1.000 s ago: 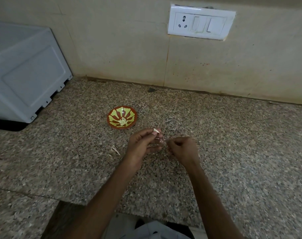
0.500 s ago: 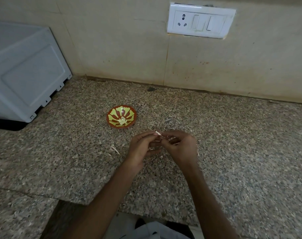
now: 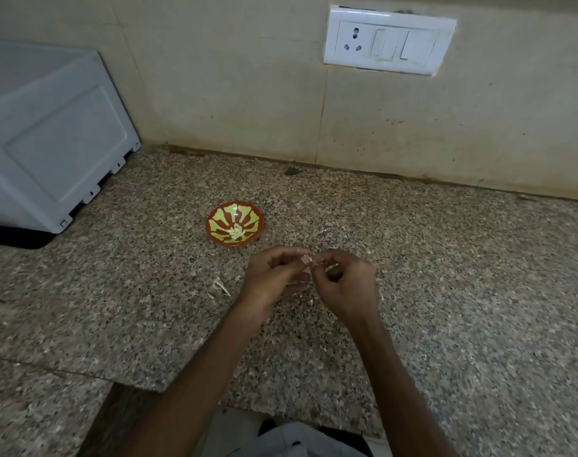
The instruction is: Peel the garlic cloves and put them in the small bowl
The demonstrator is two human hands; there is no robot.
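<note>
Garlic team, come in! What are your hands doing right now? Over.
Left hand and right hand both pinching one garlic clove. Small bowl beyond, peeled cloves inside. Peel scraps on the counter, nothing blocking the bowl. Over.

On the counter (image 3: 445,258) our small bowl (image 3: 215,215), peeled cloves (image 3: 236,231) in it, sits just behind our left hand (image 3: 274,278) and right hand (image 3: 347,285). A garlic clove (image 3: 310,261) is pinched between them; peel scraps (image 3: 220,286) lie to their left.

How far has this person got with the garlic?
Done: several peeled cloves lie in the small bowl, and skins litter the counter. In hand: left hand and right hand pinch another clove. Left: finishing it and dropping it in; no other unpeeled cloves show.
</note>
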